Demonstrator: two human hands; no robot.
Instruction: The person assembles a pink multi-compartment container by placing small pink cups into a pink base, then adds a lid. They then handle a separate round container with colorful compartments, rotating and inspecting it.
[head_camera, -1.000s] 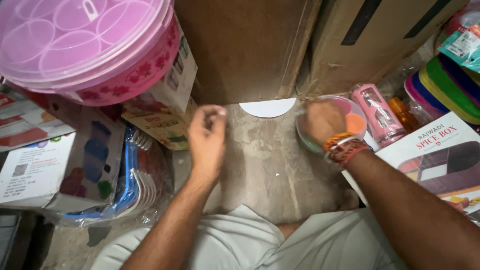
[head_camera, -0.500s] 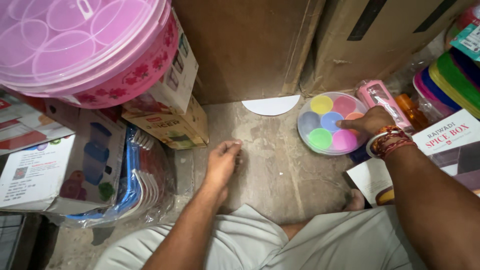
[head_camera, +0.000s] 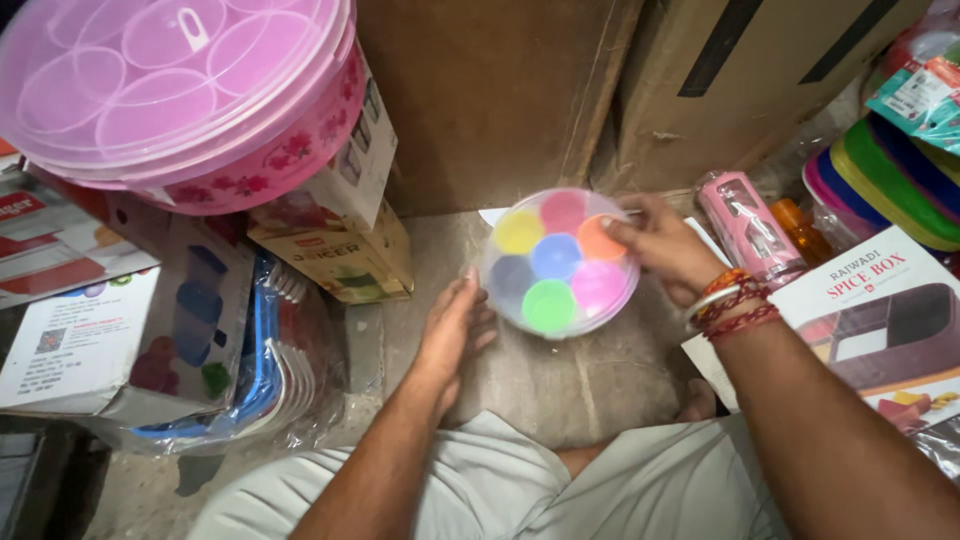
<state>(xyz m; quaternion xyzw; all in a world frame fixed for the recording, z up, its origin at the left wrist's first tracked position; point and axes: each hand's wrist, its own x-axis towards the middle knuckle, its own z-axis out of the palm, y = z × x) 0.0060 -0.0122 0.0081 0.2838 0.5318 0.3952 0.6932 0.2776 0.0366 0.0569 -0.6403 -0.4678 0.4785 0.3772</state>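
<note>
So we're crouched in a packed storage corner, knees at the bottom of the view. Biggest thing around is the cardboard box (head_camera: 480, 100) straight ahead, with a second carton (head_camera: 760, 70) leaning beside it. Up in the top left sits a big pink round container (head_camera: 180, 100) with a clear lid, stacked on some printed boxes (head_camera: 340, 230). Down the left edge there's a wrapped bundle of blue and white trays (head_camera: 255, 370), and along the right edge a flat printed box (head_camera: 880, 320), a stack of coloured lids (head_camera: 880, 190) and a pink bottle (head_camera: 745, 225) in its packaging.

Now the bit that matters: the tray (head_camera: 560, 262), a small round clear one with seven coloured cups inside, is up off the floor (head_camera: 560, 380) roughly in the middle of the open patch, tipped so its lid faces us. It's round, so no real long axis to speak of.

Our right hand (head_camera: 665, 250) has it, fingers wrapped on the right rim with the thumb (head_camera: 625, 232) pressed on the lid over the orange cup. So the tray lies left of that hand.

Our left hand (head_camera: 450, 330) is loose and flat, fingers relaxed, holding nothing, just below and left of the tray. Its fingertips look like they're at the lower left rim, but we can't tell if they touch. The right is the hand in charge.
</note>
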